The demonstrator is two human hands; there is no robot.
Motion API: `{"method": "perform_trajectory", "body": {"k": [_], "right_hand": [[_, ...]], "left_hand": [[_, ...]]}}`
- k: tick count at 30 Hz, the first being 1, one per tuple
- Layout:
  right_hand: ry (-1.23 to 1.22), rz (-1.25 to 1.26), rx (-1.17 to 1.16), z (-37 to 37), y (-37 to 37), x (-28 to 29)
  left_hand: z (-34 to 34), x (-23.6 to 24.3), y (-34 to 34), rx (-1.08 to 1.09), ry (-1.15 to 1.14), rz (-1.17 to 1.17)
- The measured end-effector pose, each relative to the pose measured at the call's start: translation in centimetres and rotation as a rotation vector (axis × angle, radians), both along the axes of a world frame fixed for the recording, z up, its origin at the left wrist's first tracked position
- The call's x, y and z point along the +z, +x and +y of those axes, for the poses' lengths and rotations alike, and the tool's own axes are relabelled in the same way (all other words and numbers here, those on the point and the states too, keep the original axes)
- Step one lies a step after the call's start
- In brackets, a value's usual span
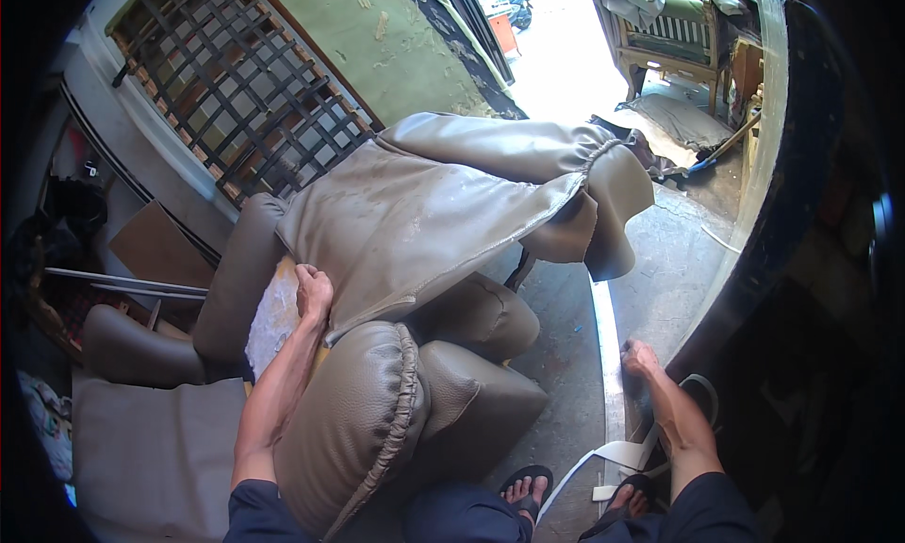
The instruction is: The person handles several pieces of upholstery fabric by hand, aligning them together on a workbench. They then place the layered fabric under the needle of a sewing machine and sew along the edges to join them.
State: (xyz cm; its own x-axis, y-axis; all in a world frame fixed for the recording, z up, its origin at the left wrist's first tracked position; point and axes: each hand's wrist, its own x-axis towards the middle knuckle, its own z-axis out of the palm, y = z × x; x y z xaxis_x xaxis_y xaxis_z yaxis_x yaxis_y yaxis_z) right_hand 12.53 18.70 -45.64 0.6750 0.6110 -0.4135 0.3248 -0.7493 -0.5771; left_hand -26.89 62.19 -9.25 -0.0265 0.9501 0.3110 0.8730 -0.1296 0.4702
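My left hand (313, 288) is closed on the edge of a grey-brown leather cover (415, 213), draped over a padded sofa piece with pale foam (271, 312) showing beside my wrist. Below lie rounded cushions (349, 420) with gathered seams. My right hand (639, 359) has its fingers curled beside a long white strip (605, 326); what they hold, if anything, is too small to make out. Loose white bands (622, 453) loop near my right forearm and sandalled feet (523, 491).
A frame with woven black straps (236, 90) leans against the left wall. A flat leather piece (160, 449) and more padded parts lie at lower left. A wooden chair (665, 43) stands by the bright doorway. A curved dark edge (782, 166) bounds the right side above the concrete floor (556, 373).
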Motion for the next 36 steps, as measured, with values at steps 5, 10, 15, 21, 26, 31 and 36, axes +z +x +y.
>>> {"method": "perform_trajectory", "body": {"k": [5,10,15,21,26,31,36], "right_hand": [[-0.013,-0.002,0.005,0.1,-0.1,0.3],[0.004,-0.009,0.013,0.0,-0.2,0.2],[-0.002,-0.011,0.01,0.1,-0.1,0.2],[-0.003,-0.021,0.011,0.0,-0.1,-0.1],[-0.022,-0.009,0.008,0.3,-0.2,0.1],[-0.013,-0.014,0.0,0.2,0.0,-0.2],[-0.003,-0.005,-0.001,-0.1,-0.2,0.0]], "left_hand": [[0.5,-0.3,-0.4,0.001,0.011,0.011],[0.5,-0.4,-0.4,-0.008,0.0,-0.013],[0.7,-0.4,-0.3,-0.002,0.001,0.004],[0.7,-0.4,-0.3,-0.006,0.007,0.016],[1.1,-0.5,-0.7,0.005,0.003,0.026],[1.1,-0.6,-0.5,0.0,0.016,0.016],[1.0,-0.7,-0.8,-0.006,0.021,0.014]]}}
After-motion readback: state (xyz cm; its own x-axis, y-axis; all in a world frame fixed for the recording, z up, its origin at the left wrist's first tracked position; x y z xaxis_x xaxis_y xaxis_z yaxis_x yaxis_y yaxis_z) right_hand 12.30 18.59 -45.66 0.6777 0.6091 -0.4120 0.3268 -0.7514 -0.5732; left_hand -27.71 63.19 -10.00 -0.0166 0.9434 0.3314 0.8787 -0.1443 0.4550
